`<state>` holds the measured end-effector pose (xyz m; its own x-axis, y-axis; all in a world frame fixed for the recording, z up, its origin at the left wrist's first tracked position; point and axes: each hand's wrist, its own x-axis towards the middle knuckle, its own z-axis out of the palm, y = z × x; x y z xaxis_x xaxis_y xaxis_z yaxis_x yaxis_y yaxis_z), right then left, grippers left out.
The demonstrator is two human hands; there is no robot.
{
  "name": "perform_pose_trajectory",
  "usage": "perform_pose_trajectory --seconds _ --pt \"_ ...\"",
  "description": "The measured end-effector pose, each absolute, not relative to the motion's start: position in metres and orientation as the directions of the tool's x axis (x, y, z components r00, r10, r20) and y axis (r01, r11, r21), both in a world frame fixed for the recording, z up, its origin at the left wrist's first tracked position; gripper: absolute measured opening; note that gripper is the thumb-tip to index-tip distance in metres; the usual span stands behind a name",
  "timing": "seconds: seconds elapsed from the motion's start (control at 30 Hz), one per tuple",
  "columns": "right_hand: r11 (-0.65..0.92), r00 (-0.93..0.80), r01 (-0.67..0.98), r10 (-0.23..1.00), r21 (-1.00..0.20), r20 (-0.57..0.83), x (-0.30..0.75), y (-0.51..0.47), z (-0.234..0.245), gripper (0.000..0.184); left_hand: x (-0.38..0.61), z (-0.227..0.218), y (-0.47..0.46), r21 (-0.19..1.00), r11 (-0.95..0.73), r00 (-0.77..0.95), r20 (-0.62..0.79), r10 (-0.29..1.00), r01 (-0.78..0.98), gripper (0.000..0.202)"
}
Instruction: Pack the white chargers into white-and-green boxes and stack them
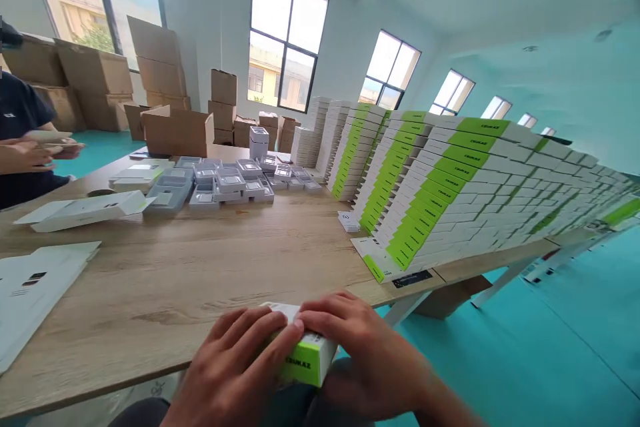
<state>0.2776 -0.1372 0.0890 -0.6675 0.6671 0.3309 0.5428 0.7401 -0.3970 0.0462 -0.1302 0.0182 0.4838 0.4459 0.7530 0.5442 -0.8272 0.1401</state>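
A small white carton with a bright green end panel [303, 361] sits between my hands at the table's near edge, above my lap. My left hand [245, 360] lies over its left part, fingers bent across the top and thumb along the upper edge. From the right, my right hand [357, 340] grips the carton, its fingers on the top near my left thumb. Both hands touch the carton, and its underside is hidden. On the wooden table [225, 260] to the left lie an unfolded white carton sheet [40, 293] and a partly folded white carton [90, 210].
Tall stacks of white and green cartons [435, 187] line the table's right side. Clear plastic trays [230, 180] are piled at the back, beside a white block-shaped stack [259, 142] and an open cardboard box [177, 132]. Another person [25, 140] is at the far left.
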Motion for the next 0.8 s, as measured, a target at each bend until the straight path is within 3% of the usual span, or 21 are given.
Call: perform_pose_trajectory --seconds 0.07,0.17,0.3,0.47,0.67,0.8 --pt "0.773 -0.679 0.592 0.630 -0.226 0.377 0.295 -0.132 0.084 0.053 0.055 0.027 -0.120 0.043 -0.824 0.496 0.781 0.380 0.564 0.043" --pt "0.672 -0.607 0.738 0.623 0.059 0.493 0.348 -0.101 0.055 0.045 0.064 0.021 -0.102 0.093 -0.754 0.398 0.804 0.442 0.650 0.044" --pt "0.307 -0.369 0.927 0.850 0.216 0.376 0.438 -0.058 0.018 0.048 0.058 -0.011 -0.096 0.110 -0.752 0.426 0.767 0.480 0.650 0.042" --pt "0.194 -0.259 0.948 0.930 0.251 0.260 0.482 -0.045 0.006 0.057 0.030 -0.048 -0.102 0.080 -0.789 0.546 0.679 0.490 0.609 0.039" --pt "0.070 -0.160 0.963 0.925 0.260 0.344 0.438 -0.036 0.004 0.043 -0.023 -0.067 -0.105 0.136 -0.722 0.472 0.673 0.570 0.678 0.038" --pt "0.318 -0.339 0.940 0.839 0.120 0.426 0.369 -0.015 -0.023 0.042 -0.045 -0.054 -0.111 0.293 -0.579 0.334 0.588 0.736 0.761 0.029"
